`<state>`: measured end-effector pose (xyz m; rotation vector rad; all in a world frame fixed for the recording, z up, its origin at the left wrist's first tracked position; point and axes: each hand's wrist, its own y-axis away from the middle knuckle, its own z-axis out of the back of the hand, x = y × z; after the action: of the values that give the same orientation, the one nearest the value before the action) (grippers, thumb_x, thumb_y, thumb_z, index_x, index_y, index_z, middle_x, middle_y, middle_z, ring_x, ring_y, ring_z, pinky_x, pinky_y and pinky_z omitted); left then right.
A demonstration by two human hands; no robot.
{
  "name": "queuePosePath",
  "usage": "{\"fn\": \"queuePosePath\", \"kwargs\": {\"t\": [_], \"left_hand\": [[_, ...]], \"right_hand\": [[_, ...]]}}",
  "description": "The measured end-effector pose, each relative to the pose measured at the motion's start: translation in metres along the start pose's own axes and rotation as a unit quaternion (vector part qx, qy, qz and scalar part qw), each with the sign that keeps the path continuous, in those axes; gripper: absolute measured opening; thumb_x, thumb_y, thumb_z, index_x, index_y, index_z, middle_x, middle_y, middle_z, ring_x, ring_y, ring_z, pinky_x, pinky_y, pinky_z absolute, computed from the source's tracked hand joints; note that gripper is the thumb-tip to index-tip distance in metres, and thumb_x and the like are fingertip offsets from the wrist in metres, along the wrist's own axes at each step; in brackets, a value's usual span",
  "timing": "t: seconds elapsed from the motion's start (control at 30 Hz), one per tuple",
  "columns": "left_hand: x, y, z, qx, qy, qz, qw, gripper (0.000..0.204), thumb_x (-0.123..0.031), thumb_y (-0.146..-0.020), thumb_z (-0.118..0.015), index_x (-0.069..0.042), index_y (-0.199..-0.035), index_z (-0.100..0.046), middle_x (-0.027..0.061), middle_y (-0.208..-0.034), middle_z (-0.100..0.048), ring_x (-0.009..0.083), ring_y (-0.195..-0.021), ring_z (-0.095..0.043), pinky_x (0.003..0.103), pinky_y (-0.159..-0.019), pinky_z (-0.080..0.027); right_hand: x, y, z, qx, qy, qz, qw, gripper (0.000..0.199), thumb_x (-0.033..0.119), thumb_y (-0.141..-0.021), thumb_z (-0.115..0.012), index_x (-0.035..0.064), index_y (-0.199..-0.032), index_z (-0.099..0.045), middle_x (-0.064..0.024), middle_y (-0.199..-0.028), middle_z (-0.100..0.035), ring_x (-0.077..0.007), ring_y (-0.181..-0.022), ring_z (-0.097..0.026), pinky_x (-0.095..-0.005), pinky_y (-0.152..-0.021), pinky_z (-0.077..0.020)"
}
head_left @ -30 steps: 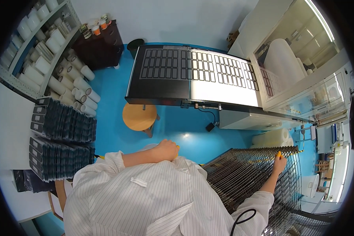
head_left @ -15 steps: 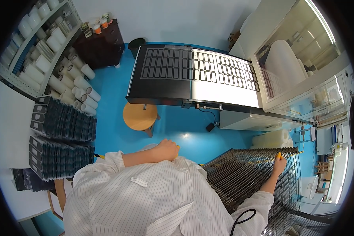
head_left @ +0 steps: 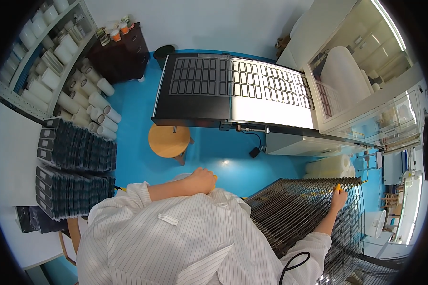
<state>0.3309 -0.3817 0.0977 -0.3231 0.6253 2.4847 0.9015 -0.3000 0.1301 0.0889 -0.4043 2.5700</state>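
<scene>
My left hand (head_left: 202,182) is curled closed in front of my torso, with a small bit of yellow at its fingertips. What it holds, if anything, is hidden from this angle. Over on the right, my right hand (head_left: 338,198) is closed at the upper edge of a dark metal wire rack (head_left: 290,209) made of many stacked layers. Yellow also shows at that hand's fingertip, against the rack's rim. My body covers part of the rack's near left side.
Ahead stands a black machine bed (head_left: 190,107) bearing a sheet of dark rectangles, half brightly lit. A round wooden stool (head_left: 170,141) stands before it. Black framed stacks (head_left: 76,190) are at left, below a shelf of white rolls (head_left: 66,45). A cable (head_left: 297,260) crosses my right sleeve.
Both hands keep nearly the same place and closed pose. The view has shifted very slightly; nothing is visibly taken up or let go.
</scene>
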Motion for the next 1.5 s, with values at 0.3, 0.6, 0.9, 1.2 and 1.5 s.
{"fn": "queuePosePath", "kwargs": {"t": [0.3,0.6,0.9,1.2,1.5], "left_hand": [[0.012,-0.005,-0.003,-0.013,-0.001,0.01,1.0,0.023,-0.014,-0.076,-0.051,0.001,-0.092,-0.058,0.0164,-0.087,-0.059,0.029,-0.083,-0.057,0.04,-0.071,-0.043],[0.019,-0.014,-0.002,-0.018,0.018,0.019,0.999,0.024,-0.015,-0.075,-0.053,0.001,-0.092,-0.058,0.016,-0.086,-0.059,0.0286,-0.082,-0.057,0.04,-0.072,-0.043],[0.013,-0.026,0.016,0.053,0.002,0.051,0.997,0.03,-0.016,-0.074,-0.057,-0.006,-0.102,-0.062,0.0144,-0.099,-0.058,0.0285,-0.094,-0.054,0.038,-0.078,-0.04],[0.017,-0.029,0.019,0.019,-0.01,0.016,1.0,0.026,-0.017,-0.074,-0.054,-0.001,-0.094,-0.059,0.0155,-0.089,-0.06,0.0281,-0.085,-0.057,0.039,-0.072,-0.042],[0.018,-0.038,0.025,0.062,-0.007,0.047,0.997,0.035,-0.018,-0.075,-0.058,-0.003,-0.106,-0.059,0.0155,-0.097,-0.058,0.0289,-0.092,-0.055,0.038,-0.076,-0.041]], "right_hand": [[0.003,0.001,0.001,-0.005,0.004,0.006,1.0,0.032,0.033,-0.079,-0.058,0.0027,-0.088,-0.065,-0.0155,-0.087,-0.053,-0.0314,-0.075,-0.055,-0.0404,-0.066,-0.0424],[0.004,0.0,0.001,-0.02,-0.002,0.029,0.999,0.038,0.039,-0.08,-0.057,0.0014,-0.087,-0.065,-0.0173,-0.087,-0.054,-0.0323,-0.076,-0.055,-0.041,-0.067,-0.0422],[0.007,0.0,0.003,-0.007,0.002,0.017,1.0,0.04,0.04,-0.08,-0.057,0.0009,-0.085,-0.065,-0.0173,-0.087,-0.053,-0.0323,-0.076,-0.055,-0.0405,-0.067,-0.0425],[0.016,0.002,0.009,0.002,-0.002,0.005,1.0,0.037,0.037,-0.08,-0.059,0.001,-0.086,-0.065,-0.0158,-0.086,-0.053,-0.0314,-0.077,-0.055,-0.0397,-0.068,-0.0424],[0.009,0.0,0.004,-0.01,0.005,0.02,1.0,0.034,0.035,-0.079,-0.06,0.002,-0.086,-0.065,-0.015,-0.086,-0.053,-0.0313,-0.076,-0.055,-0.0392,-0.068,-0.0422]]}}
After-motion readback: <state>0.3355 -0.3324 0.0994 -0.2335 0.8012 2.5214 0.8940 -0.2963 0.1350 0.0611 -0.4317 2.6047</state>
